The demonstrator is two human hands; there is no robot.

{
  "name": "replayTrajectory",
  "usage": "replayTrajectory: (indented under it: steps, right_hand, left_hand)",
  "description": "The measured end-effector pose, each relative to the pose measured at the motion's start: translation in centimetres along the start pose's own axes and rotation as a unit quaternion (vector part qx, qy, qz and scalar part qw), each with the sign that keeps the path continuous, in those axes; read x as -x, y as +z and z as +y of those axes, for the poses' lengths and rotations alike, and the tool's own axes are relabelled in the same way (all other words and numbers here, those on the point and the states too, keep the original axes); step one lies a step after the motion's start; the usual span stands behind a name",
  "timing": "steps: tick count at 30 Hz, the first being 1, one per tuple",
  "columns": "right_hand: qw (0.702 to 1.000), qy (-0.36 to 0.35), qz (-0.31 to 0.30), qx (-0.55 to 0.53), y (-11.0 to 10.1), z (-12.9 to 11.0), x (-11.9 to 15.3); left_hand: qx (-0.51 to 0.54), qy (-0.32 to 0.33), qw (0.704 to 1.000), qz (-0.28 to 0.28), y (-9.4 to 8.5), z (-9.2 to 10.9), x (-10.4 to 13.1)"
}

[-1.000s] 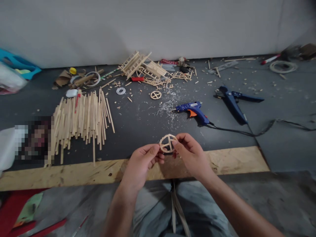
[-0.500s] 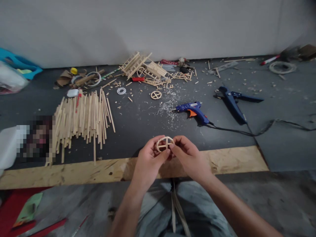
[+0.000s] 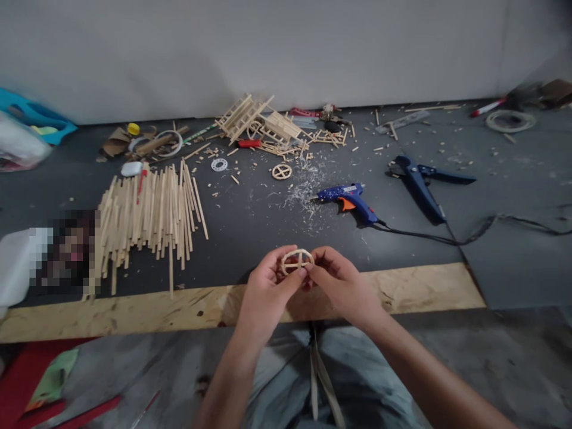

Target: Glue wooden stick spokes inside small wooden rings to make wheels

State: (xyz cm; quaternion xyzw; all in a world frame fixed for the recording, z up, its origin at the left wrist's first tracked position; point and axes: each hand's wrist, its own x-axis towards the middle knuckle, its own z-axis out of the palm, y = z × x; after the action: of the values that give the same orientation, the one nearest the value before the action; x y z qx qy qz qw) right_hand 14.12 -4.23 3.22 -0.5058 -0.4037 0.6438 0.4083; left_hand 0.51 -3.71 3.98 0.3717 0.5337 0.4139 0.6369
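Observation:
A small round wooden wheel with crossed spokes (image 3: 301,260) is held between my two hands, above the near edge of the table. My left hand (image 3: 270,286) grips its left side, thumb on the lower rim. Pinching the lower right of the rim is my right hand (image 3: 342,283). Both thumbs nearly touch; the other fingertips are partly hidden behind the wheel. A similar wooden wheel (image 3: 282,172) lies flat on the dark table, beyond my hands. To its right rests a blue glue gun (image 3: 346,196) with an orange trigger.
Many wooden sticks (image 3: 154,208) lie at the left. Wooden stick structures (image 3: 259,122) stand at the back near a white toothed ring (image 3: 219,164). Blue cutters (image 3: 422,185) lie at the right, and a black cable (image 3: 429,239) runs rightward. Light wood (image 3: 429,289) edges the table.
The held wheel has tilted a little and shifted slightly left. Both hands keep hold of it, with small finger movements. The things on the table have stayed in place.

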Motion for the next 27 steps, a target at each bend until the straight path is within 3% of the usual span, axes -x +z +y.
replayTrajectory:
  steps: [11,20,27]
  right_hand:
    - [1.0,0.008,-0.02,0.02,-0.4,-0.1,-0.1]
    - [0.997,0.035,-0.057,-0.027,-1.1,0.0,-0.4]
    - [0.997,0.025,-0.06,0.036,-0.8,-0.3,-0.1]
  left_hand:
    - [-0.008,0.009,1.0,0.026,0.1,0.2,0.0]
    - [-0.014,0.015,1.0,0.023,-0.3,0.1,-0.1]
    - [-0.042,0.018,0.999,0.021,-0.4,0.3,0.2]
